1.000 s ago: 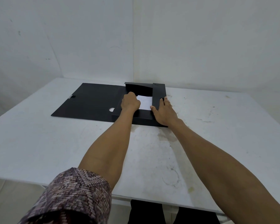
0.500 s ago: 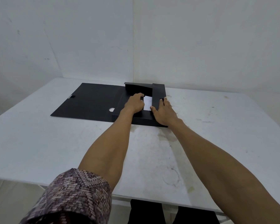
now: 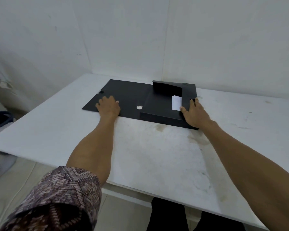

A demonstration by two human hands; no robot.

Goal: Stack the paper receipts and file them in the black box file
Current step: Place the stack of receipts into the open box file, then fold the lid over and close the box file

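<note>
The black box file (image 3: 158,104) lies open on the white table (image 3: 157,155), its lid (image 3: 123,95) folded out flat to the left. A small stack of white paper receipts (image 3: 176,102) rests inside the tray, against its right wall. My left hand (image 3: 108,107) lies flat on the near left part of the lid, fingers spread. My right hand (image 3: 194,113) grips the tray's near right corner, thumb by the receipts and fingers along the right wall.
White walls meet in a corner just behind the table. A round finger hole (image 3: 139,107) shows in the lid near the tray. Dark items (image 3: 0,120) sit on the floor at the left. The table surface is stained near the front.
My left hand has left the receipts inside the tray and moved left onto the flat lid. The receipts now lie uncovered. My right hand stays on the tray's corner. The view has shifted right.
</note>
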